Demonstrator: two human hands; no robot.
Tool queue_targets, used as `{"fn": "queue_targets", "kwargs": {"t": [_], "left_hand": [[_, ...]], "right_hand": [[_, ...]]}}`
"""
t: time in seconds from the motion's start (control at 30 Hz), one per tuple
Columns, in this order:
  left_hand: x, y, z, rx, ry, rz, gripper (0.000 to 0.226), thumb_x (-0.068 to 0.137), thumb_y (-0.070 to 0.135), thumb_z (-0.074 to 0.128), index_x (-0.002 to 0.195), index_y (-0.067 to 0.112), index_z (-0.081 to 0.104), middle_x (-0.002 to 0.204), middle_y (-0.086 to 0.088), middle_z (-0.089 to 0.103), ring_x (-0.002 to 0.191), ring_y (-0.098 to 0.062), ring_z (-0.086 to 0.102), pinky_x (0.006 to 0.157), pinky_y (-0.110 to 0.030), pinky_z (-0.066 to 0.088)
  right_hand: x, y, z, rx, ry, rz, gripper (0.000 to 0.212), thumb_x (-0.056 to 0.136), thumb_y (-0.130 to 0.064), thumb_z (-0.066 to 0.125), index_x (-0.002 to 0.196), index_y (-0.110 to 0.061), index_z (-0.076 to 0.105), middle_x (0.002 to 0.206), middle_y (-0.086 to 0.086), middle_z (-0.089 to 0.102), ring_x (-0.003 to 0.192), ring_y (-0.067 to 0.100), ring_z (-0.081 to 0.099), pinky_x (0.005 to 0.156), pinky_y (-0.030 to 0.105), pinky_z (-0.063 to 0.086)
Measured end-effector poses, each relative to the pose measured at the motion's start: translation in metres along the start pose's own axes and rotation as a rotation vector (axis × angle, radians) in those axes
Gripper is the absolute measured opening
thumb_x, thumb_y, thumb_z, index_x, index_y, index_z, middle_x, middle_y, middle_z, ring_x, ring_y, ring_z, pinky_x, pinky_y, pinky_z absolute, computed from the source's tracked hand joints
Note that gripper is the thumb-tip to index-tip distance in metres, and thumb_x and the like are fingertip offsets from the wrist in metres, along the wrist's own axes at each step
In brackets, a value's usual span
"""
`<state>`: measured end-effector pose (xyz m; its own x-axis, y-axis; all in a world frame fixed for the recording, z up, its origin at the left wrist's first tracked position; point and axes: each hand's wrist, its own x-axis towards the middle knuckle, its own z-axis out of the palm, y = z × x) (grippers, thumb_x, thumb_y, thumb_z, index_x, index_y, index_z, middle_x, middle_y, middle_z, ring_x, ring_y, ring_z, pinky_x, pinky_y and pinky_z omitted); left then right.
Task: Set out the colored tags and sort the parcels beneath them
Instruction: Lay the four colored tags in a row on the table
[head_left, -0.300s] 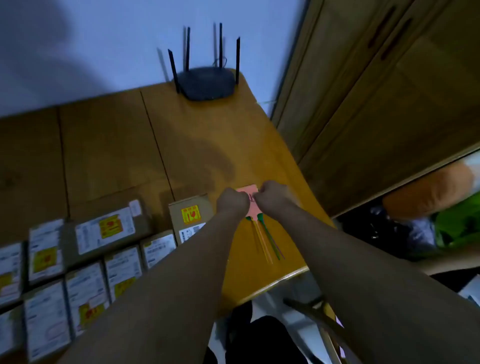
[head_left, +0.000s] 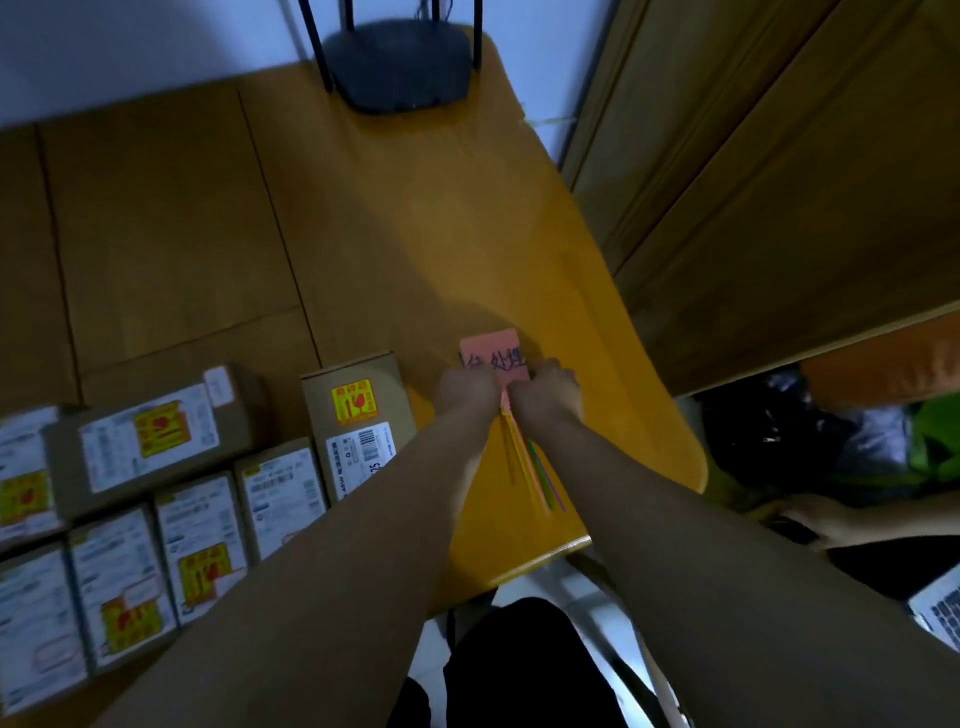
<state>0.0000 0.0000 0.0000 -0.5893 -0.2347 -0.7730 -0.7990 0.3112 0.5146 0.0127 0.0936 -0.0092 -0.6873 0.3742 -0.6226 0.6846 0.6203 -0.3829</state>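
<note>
A pink tag (head_left: 493, 353) with dark handwriting lies on the wooden table (head_left: 363, 234) near its right edge. My left hand (head_left: 465, 389) and my right hand (head_left: 545, 397) sit side by side over the tag's near end, fingers curled on the tag bundle. Thin coloured tie strips (head_left: 535, 467), orange, green and purple, trail from under the hands toward me. Several brown cardboard parcels (head_left: 358, 421) with white labels and yellow-red stickers crowd the table's near left.
A black router (head_left: 400, 67) with antennas stands at the table's far edge by the wall. A wooden cabinet (head_left: 753, 182) rises on the right. Bags and clutter (head_left: 831, 431) lie on the floor at right, along with another person's hand (head_left: 815, 519).
The view has shifted closer and downward. More of the pink tag shows beyond my hands, with its writing now visible. Both hands stay together on it.
</note>
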Motion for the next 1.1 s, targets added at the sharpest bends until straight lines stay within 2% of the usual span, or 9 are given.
{"fn": "queue_targets", "kwargs": {"t": [0.07, 0.2, 0.3, 0.53, 0.63, 0.73, 0.87, 0.97, 1.1], "left_hand": [[0.004, -0.001, 0.001, -0.16, 0.045, -0.066, 0.035, 0.098, 0.018, 0.059, 0.124, -0.004, 0.066, 0.129, -0.023, 0.067, 0.119, -0.039, 0.063, 0.089, -0.043, 0.053], [0.013, -0.007, 0.001, -0.369, 0.002, -0.121, 0.035, 0.099, 0.013, 0.057, 0.129, -0.004, 0.064, 0.133, -0.022, 0.066, 0.112, -0.032, 0.066, 0.071, -0.028, 0.046], [0.012, -0.009, -0.001, -0.488, 0.021, -0.164, 0.018, 0.095, 0.004, 0.053, 0.101, 0.003, 0.071, 0.108, -0.018, 0.07, 0.09, -0.026, 0.058, 0.071, -0.034, 0.04], [0.001, -0.001, -0.011, -0.553, -0.058, 0.029, 0.015, 0.09, -0.004, 0.064, 0.082, 0.007, 0.07, 0.068, 0.003, 0.068, 0.072, -0.016, 0.059, 0.066, -0.027, 0.048], [-0.008, 0.011, -0.029, -0.516, 0.097, 0.188, 0.022, 0.085, 0.005, 0.078, 0.107, 0.007, 0.078, 0.088, -0.01, 0.076, 0.082, -0.022, 0.069, 0.078, -0.031, 0.055], [-0.017, 0.021, -0.061, -0.625, 0.133, 0.268, 0.022, 0.087, 0.014, 0.081, 0.108, 0.009, 0.078, 0.093, -0.014, 0.078, 0.085, -0.025, 0.074, 0.078, -0.034, 0.059], [-0.036, 0.036, -0.119, -0.809, 0.158, 0.391, 0.024, 0.091, 0.0, 0.073, 0.115, -0.004, 0.073, 0.091, -0.012, 0.074, 0.075, -0.016, 0.073, 0.063, -0.017, 0.058], [-0.055, 0.042, -0.164, -0.812, 0.233, 0.491, 0.027, 0.092, -0.003, 0.071, 0.119, -0.008, 0.07, 0.097, -0.017, 0.073, 0.074, -0.016, 0.07, 0.064, -0.015, 0.058], [-0.081, 0.044, -0.224, -0.815, 0.341, 0.578, 0.014, 0.09, 0.009, 0.077, 0.104, 0.006, 0.076, 0.095, -0.012, 0.076, 0.08, -0.02, 0.072, 0.065, -0.02, 0.057]], "right_hand": [[0.006, 0.0, 0.008, 0.054, 0.03, 0.034, 0.041, 0.098, -0.014, 0.054, 0.136, 0.003, 0.052, 0.143, 0.024, 0.051, 0.133, 0.041, 0.048, 0.094, 0.038, 0.044], [0.02, -0.002, 0.01, 0.166, -0.027, 0.147, 0.044, 0.098, -0.015, 0.055, 0.14, 0.0, 0.054, 0.146, 0.02, 0.053, 0.136, 0.039, 0.048, 0.09, 0.031, 0.043], [0.022, -0.001, 0.009, 0.197, -0.07, 0.14, 0.039, 0.095, -0.022, 0.061, 0.131, -0.01, 0.069, 0.139, 0.018, 0.063, 0.131, 0.037, 0.055, 0.105, 0.04, 0.051], [0.013, -0.015, -0.002, 0.453, 0.107, -0.014, 0.023, 0.096, -0.019, 0.068, 0.118, -0.012, 0.067, 0.115, 0.014, 0.074, 0.101, 0.038, 0.07, 0.072, 0.037, 0.052], [0.005, -0.043, -0.021, 0.61, 0.127, -0.069, 0.023, 0.097, -0.021, 0.071, 0.119, -0.015, 0.069, 0.112, 0.009, 0.076, 0.095, 0.031, 0.07, 0.069, 0.034, 0.051], [-0.01, -0.079, -0.035, 0.752, 0.02, -0.179, 0.019, 0.099, -0.017, 0.071, 0.117, -0.013, 0.068, 0.109, 0.01, 0.076, 0.091, 0.028, 0.07, 0.07, 0.038, 0.055], [-0.049, -0.13, -0.043, 0.871, -0.155, -0.315, 0.009, 0.102, -0.011, 0.066, 0.111, -0.013, 0.063, 0.098, 0.009, 0.074, 0.08, 0.024, 0.068, 0.06, 0.031, 0.054], [-0.084, -0.167, -0.045, 0.894, -0.274, -0.418, 0.011, 0.105, -0.01, 0.062, 0.115, -0.008, 0.06, 0.105, 0.016, 0.071, 0.087, 0.029, 0.065, 0.069, 0.039, 0.053], [-0.132, -0.213, -0.045, 0.894, -0.341, -0.522, 0.026, 0.105, -0.011, 0.061, 0.129, 0.0, 0.059, 0.113, 0.016, 0.071, 0.092, 0.029, 0.065, 0.072, 0.042, 0.052]]}}
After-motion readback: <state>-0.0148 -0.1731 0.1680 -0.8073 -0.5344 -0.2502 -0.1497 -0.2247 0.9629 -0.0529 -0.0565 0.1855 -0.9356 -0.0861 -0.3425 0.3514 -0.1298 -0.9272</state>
